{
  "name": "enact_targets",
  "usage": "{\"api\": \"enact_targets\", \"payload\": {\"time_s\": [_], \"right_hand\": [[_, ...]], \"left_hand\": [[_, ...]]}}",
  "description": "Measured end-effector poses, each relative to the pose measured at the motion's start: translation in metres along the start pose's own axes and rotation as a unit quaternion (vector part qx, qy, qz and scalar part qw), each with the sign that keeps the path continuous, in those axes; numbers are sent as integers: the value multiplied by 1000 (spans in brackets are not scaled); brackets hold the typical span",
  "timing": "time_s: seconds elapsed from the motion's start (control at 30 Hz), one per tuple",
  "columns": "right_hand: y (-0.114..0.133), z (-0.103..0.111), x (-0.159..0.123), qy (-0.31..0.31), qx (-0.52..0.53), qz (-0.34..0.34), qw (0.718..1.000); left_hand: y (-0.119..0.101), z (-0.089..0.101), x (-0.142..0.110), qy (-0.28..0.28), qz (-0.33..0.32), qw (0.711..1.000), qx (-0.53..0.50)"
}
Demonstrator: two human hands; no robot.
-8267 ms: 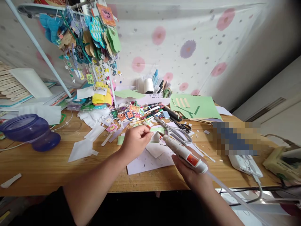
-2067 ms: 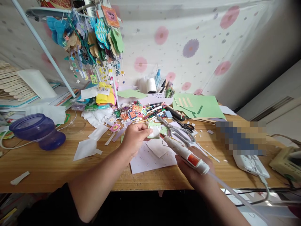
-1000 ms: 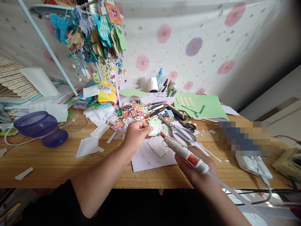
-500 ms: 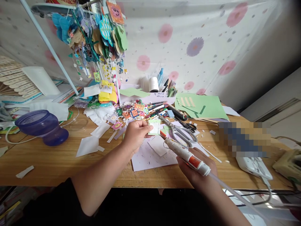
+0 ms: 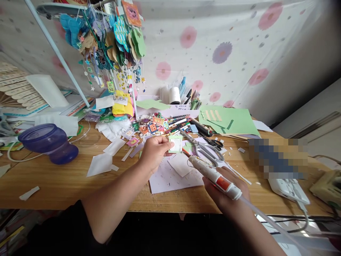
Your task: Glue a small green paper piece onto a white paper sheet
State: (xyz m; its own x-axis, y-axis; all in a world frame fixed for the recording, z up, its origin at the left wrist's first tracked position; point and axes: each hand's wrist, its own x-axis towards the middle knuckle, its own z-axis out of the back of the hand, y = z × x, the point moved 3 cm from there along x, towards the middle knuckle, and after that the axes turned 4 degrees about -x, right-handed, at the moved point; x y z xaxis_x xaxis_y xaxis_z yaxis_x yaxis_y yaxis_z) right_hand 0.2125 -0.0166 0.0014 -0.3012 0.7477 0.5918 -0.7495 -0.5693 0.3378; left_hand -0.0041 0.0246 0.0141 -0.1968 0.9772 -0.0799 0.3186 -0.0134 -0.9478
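Observation:
Between the thumb and fingers of my left hand (image 5: 156, 149) is a small green-edged paper card (image 5: 176, 144) with a white middle, held up above the table. My right hand (image 5: 229, 188) is wrapped round a white hot glue gun (image 5: 210, 170) with an orange patch, and a clear glue stick (image 5: 262, 211) runs out of its back end. The gun's nozzle tip is at the card's lower right corner; whether it touches cannot be made out. Beneath lie a pale purple sheet (image 5: 165, 183) and a white paper piece (image 5: 181, 165). Large scissors (image 5: 209, 151) rest just beyond the gun.
Small decorated cards (image 5: 153, 127) and coloured pencils (image 5: 179, 122) are heaped behind my hands. A purple container (image 5: 48, 142) stands at left, green card sheets (image 5: 237, 121) at back right. A white power strip (image 5: 289, 190) sits at right. Paper ornaments (image 5: 103, 39) hang from a rack.
The glue gun in my right hand has shifted slightly right and down, its tip moving along the card's right edge to the lower corner. My left hand still holds the card.

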Motion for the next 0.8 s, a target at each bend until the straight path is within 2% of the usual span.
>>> {"api": "enact_targets", "payload": {"time_s": [0.13, 0.43, 0.8], "right_hand": [[5, 1, 2, 8, 12, 27, 1000], [22, -13, 7, 29, -1, 61, 998], [18, -15, 4, 13, -36, 91, 995]], "left_hand": [[1, 0, 0, -8, -2, 1000, 0], [6, -2, -1, -11, -1, 1000, 3], [4, -2, 0, -10, -21, 1000, -2]]}}
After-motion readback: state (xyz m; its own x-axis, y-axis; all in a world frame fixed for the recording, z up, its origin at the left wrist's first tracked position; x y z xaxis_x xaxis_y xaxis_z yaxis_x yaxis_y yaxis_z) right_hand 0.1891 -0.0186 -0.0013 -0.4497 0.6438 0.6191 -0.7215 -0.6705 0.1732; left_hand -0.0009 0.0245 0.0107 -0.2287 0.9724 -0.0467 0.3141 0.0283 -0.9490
